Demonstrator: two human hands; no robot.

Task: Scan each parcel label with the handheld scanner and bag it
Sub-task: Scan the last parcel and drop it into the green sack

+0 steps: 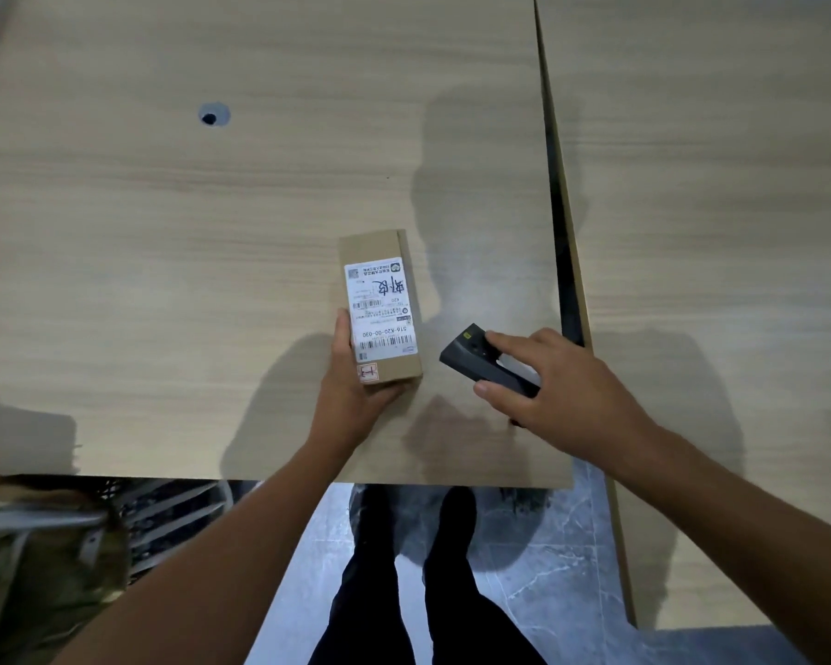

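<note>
A small brown cardboard parcel lies flat on the wooden table, its white shipping label with barcodes facing up. My left hand grips the parcel's near end, thumb along its left side. To the right, my right hand holds a dark handheld scanner, index finger laid along its top and thumb under its side. The scanner's front end points up-left toward the parcel, a short gap away from it.
A second wooden table stands to the right across a narrow dark gap. A round cable hole sits at the table's far left. Below the front edge are a wire rack and camouflage-patterned material, and my legs on a grey floor.
</note>
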